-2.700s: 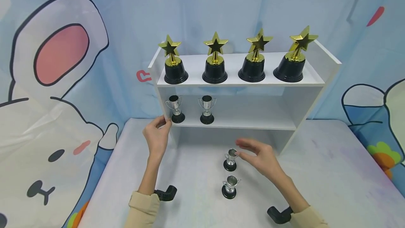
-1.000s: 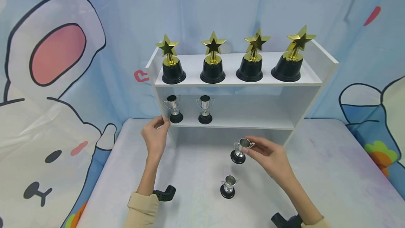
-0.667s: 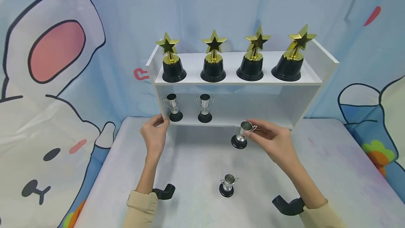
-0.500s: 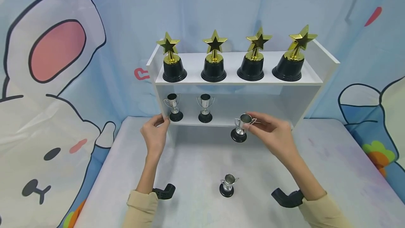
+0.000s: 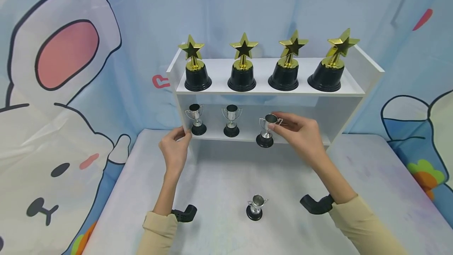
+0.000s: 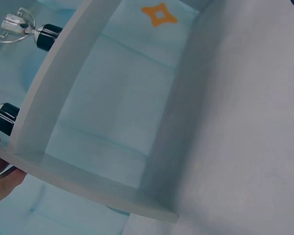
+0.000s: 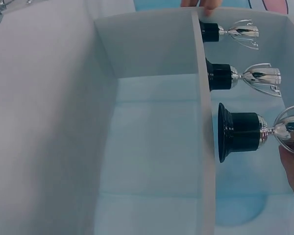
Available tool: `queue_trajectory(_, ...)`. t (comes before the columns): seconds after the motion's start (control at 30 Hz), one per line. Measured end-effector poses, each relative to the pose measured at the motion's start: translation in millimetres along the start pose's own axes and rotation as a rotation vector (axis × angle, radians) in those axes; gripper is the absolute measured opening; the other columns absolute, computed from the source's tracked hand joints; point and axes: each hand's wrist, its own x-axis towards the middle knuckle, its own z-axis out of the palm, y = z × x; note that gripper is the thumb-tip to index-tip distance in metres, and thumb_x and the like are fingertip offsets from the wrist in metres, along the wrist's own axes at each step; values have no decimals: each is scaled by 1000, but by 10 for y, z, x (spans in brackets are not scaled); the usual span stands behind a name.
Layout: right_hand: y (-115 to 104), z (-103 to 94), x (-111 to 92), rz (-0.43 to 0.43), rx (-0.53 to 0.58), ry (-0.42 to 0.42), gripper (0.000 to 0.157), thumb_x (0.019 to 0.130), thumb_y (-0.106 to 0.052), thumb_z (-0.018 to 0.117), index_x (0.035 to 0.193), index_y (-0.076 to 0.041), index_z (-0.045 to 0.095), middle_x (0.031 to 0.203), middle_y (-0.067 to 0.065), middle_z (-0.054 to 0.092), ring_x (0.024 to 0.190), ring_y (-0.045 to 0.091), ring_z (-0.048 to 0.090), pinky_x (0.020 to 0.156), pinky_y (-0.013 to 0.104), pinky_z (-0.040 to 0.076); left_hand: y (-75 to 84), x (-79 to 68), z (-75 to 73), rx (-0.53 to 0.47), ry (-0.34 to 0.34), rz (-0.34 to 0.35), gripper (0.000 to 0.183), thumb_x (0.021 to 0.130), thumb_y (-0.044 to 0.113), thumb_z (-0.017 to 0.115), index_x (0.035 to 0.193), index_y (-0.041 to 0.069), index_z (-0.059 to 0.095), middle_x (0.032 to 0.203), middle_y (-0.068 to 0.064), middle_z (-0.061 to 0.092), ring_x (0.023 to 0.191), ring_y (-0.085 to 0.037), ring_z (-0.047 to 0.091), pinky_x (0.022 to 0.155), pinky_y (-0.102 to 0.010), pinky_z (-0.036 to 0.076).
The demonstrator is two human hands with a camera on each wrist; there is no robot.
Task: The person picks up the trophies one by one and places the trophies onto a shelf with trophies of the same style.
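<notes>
My right hand (image 5: pixel 301 137) pinches a small silver trophy cup (image 5: pixel 264 140) by its bowl, at the front of the middle shelf's right half. In the right wrist view its black base (image 7: pixel 242 131) is just apart from the shelf board (image 7: pixel 204 122). My left hand (image 5: pixel 174 150) grips the left side panel of the white shelf unit (image 5: pixel 219 93), its fingers (image 6: pixel 7 188) at the panel's edge. Two matching trophy cups stand upright on the middle shelf, one at the left end (image 5: pixel 198 129) and one (image 5: pixel 231 130) beside it.
Several gold star trophies (image 5: pixel 242 78) line the top shelf. Another silver trophy cup (image 5: pixel 255 211) stands upright on the white table (image 5: pixel 219 215) in front of the unit. A blue printed curtain (image 5: pixel 141 30) hangs behind. Dark wrist mounts (image 5: pixel 316 204) jut from both forearms.
My right hand has taken hold of the farther cup on the table, lifted it and brought it up to the middle shelf. The left hand stays on the side panel.
</notes>
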Motion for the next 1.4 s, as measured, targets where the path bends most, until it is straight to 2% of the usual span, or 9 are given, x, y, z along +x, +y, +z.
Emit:
queue_trajectory(0.33, 7, 24, 162, 43, -20, -20, 48, 92, -41, 77, 130, -12, 73, 121, 11, 75, 111, 29, 74, 83, 10, 50, 11, 1, 0, -1, 2, 9, 17, 90, 3, 71, 104, -1, 79, 98, -19, 78, 93, -30, 77, 80, -48, 63)
queue_trajectory(0.47, 35, 31, 219, 50, -32, -15, 49, 92, -41, 77, 130, -10, 72, 122, 14, 75, 112, 31, 73, 93, 30, 58, 6, -4, 5, 0, 1, 11, 17, 90, 3, 71, 104, -1, 79, 98, -19, 78, 92, -30, 77, 80, -48, 63)
queue_trajectory(0.57, 56, 35, 259, 57, -19, -18, 50, 92, -40, 77, 131, -10, 72, 124, 15, 73, 114, 32, 72, 100, 47, 56, 7, -7, 7, 4, 4, 11, 17, 90, 2, 71, 105, -1, 79, 98, -19, 78, 93, -31, 77, 80, -49, 63)
queue_trajectory(0.63, 67, 37, 281, 64, -3, -22, 50, 92, -39, 77, 131, -9, 71, 126, 16, 72, 116, 33, 71, 102, 51, 55, 6, -5, 7, 5, 5, 9, 18, 90, 3, 71, 106, -1, 79, 98, -19, 78, 93, -31, 77, 80, -49, 63)
queue_trajectory(0.83, 117, 53, 330, 42, 30, -28, 47, 92, -32, 78, 131, -6, 70, 132, 13, 69, 116, 31, 71, 100, 39, 57, 2, -2, 6, 1, 4, 2, 18, 91, 3, 71, 106, -1, 79, 99, -19, 78, 93, -30, 77, 80, -48, 63)
queue_trajectory(0.97, 159, 59, 354, 21, 40, -23, 46, 92, -29, 78, 131, -6, 71, 129, 12, 71, 108, 15, 71, 97, 25, 57, 7, -1, 5, -5, 0, 2, 18, 90, 3, 71, 106, -1, 79, 99, -18, 78, 93, -30, 77, 79, -48, 63)
queue_trajectory(1.1, 202, 57, 349, 14, 49, -37, 48, 92, -28, 79, 133, -6, 69, 125, 13, 72, 101, 3, 67, 98, 24, 56, 13, 1, 1, -13, -8, -7, 17, 91, 3, 71, 106, -1, 79, 99, -18, 78, 94, -30, 77, 80, -48, 63)
queue_trajectory(1.27, 281, 60, 298, 9, 66, -50, 49, 92, -28, 79, 134, -4, 67, 125, 14, 72, 114, 22, 70, 102, 27, 54, 31, -15, -7, 0, -7, -19, 18, 91, 4, 71, 106, -1, 79, 100, -19, 78, 96, -31, 77, 82, -48, 63)
queue_trajectory(1.4, 351, 25, 224, 9, 88, -35, 47, 93, -27, 78, 131, -3, 68, 126, 15, 72, 120, 30, 68, 101, 20, 52, 41, -21, -7, -4, -6, -25, 18, 91, 4, 71, 107, -2, 79, 101, -20, 78, 96, -31, 77, 83, -49, 62)
